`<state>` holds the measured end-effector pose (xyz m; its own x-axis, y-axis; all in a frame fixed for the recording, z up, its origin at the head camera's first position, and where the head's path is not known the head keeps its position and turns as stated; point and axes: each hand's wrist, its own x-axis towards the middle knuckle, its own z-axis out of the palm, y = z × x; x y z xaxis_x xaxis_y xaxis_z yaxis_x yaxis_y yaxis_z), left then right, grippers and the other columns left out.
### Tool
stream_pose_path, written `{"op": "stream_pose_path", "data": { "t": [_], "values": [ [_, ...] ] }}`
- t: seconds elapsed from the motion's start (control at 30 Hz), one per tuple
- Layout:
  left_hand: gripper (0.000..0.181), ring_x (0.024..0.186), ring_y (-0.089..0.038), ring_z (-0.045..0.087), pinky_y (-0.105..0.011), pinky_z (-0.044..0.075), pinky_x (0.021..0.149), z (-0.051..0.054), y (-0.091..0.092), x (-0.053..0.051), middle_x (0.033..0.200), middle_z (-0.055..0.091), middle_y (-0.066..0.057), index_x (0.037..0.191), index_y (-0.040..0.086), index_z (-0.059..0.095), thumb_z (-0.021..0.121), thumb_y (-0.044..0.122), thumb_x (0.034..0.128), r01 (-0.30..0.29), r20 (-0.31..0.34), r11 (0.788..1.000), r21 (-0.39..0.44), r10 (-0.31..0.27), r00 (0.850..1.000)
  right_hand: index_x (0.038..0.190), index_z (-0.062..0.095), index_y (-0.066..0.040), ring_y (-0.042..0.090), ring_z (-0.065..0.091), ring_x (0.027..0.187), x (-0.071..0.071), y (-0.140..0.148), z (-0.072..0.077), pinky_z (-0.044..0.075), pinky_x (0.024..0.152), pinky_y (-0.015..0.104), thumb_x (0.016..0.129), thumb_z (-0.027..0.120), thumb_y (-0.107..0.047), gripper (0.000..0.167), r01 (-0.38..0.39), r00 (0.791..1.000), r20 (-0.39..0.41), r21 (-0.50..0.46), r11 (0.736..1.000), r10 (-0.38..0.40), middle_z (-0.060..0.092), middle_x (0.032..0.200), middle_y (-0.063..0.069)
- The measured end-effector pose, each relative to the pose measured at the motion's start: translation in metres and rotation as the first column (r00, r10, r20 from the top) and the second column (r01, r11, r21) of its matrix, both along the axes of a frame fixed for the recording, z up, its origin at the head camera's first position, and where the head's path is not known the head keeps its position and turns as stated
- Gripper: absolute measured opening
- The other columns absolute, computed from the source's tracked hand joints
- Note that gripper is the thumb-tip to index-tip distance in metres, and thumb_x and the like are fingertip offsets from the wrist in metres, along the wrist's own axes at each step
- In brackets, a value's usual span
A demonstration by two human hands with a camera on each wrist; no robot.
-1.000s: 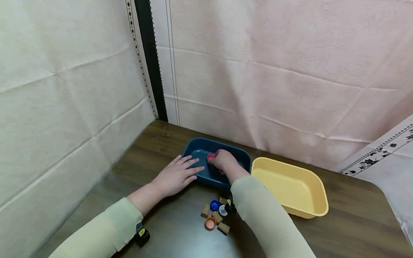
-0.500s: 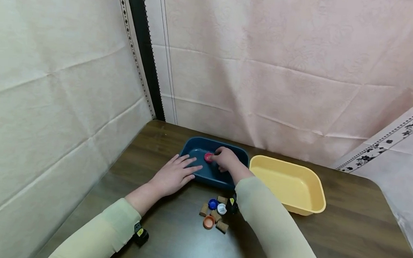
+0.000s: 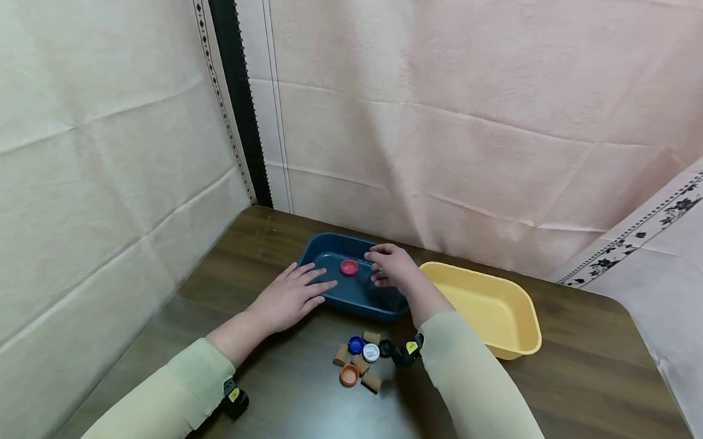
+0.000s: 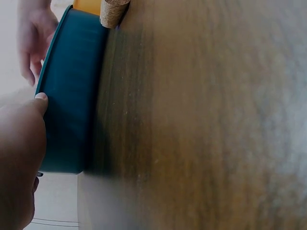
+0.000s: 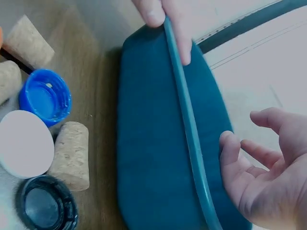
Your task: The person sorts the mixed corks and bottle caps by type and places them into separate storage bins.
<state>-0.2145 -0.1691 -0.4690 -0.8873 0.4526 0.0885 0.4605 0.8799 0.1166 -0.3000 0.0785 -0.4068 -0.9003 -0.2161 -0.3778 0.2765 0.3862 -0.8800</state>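
Your right hand (image 3: 393,268) backs off the red cap (image 3: 349,268) (head view only), fingers loose; left hand (image 3: 284,298) spread over the tray (image 3: 366,308) rim.

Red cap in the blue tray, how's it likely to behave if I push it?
The red cap lies flat in the blue tray, so it would probably slide rather than roll. It looks like plastic, so likely light and stiff. The tray looks smooth inside, so the cap may skid easily.
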Motion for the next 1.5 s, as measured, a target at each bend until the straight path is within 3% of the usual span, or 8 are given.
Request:
{"op": "stream_pose_path", "data": {
  "t": [0.2, 0.5, 0.63, 1.0, 1.3, 1.5],
  "values": [
    [0.047, 0.149, -0.026, 0.023, -0.052, 0.012, 0.121, 0.001, 0.002, -0.001, 0.157, 0.037, 0.002, 0.15, 0.041, 0.041, 0.04, 0.051, 0.1043, -0.005, 0.014, 1.0, -0.001, 0.005, 1.0, 0.139, 0.052, -0.013, 0.026, 0.064, 0.078, 0.019, 0.014, 0.008, 0.058, 0.07, 0.028, 0.1, 0.061, -0.031, 0.043, -0.014, 1.0, -0.013, -0.071, 0.997, 0.013, 0.06, 0.119, 0.019],
    [0.047, 0.149, -0.027, 0.024, -0.053, 0.012, 0.121, -0.001, 0.005, -0.003, 0.157, 0.038, 0.0, 0.15, 0.039, 0.042, 0.042, 0.05, 0.1044, -0.001, 0.032, 1.0, 0.011, 0.001, 0.999, 0.135, 0.056, -0.02, 0.024, 0.064, 0.076, 0.061, 0.038, 0.007, 0.058, 0.071, 0.029, 0.099, 0.062, -0.033, 0.039, -0.09, 0.996, -0.032, -0.149, 0.985, 0.086, 0.057, 0.123, 0.024],
    [0.047, 0.148, -0.028, 0.025, -0.053, 0.012, 0.12, -0.003, 0.004, -0.003, 0.157, 0.039, -0.001, 0.15, 0.038, 0.043, 0.042, 0.05, 0.1043, 0.004, 0.022, 1.0, 0.018, -0.004, 1.0, 0.138, 0.055, -0.016, 0.023, 0.063, 0.074, 0.081, 0.049, 0.002, 0.057, 0.069, 0.029, 0.101, 0.059, -0.03, 0.039, -0.117, 0.993, -0.042, -0.154, 0.981, 0.112, 0.059, 0.117, 0.023],
    [0.047, 0.147, -0.032, 0.027, -0.057, 0.015, 0.119, -0.003, -0.009, 0.003, 0.155, 0.041, -0.004, 0.149, 0.036, 0.045, 0.047, 0.047, 0.1035, -0.014, 0.007, 0.999, 0.037, 0.014, 1.0, 0.139, 0.052, -0.006, 0.02, 0.06, 0.069, 0.129, 0.076, -0.027, 0.056, 0.065, 0.03, 0.099, 0.061, -0.03, 0.047, -0.131, 0.988, 0.044, -0.237, 0.963, 0.145, 0.06, 0.108, 0.024],
    [0.047, 0.146, -0.034, 0.028, -0.058, 0.016, 0.118, 0.002, -0.006, 0.004, 0.155, 0.041, -0.005, 0.149, 0.034, 0.046, 0.047, 0.046, 0.1035, 0.01, 0.003, 0.999, 0.044, -0.01, 1.0, 0.139, 0.05, -0.004, 0.019, 0.06, 0.068, 0.146, 0.09, -0.039, 0.055, 0.063, 0.028, 0.099, 0.062, -0.03, 0.049, -0.11, 0.986, 0.093, -0.256, 0.961, 0.138, 0.06, 0.105, 0.02],
    [0.048, 0.147, -0.034, 0.027, -0.058, 0.015, 0.118, 0.004, 0.001, 0.001, 0.156, 0.04, -0.005, 0.149, 0.035, 0.045, 0.046, 0.047, 0.1034, 0.021, 0.003, 0.999, 0.037, -0.021, 1.0, 0.134, 0.056, -0.005, 0.019, 0.061, 0.067, 0.153, 0.092, -0.038, 0.056, 0.06, 0.029, 0.098, 0.063, -0.028, 0.043, -0.154, 0.987, 0.018, -0.163, 0.974, 0.159, 0.062, 0.101, 0.019]
  ]
}}
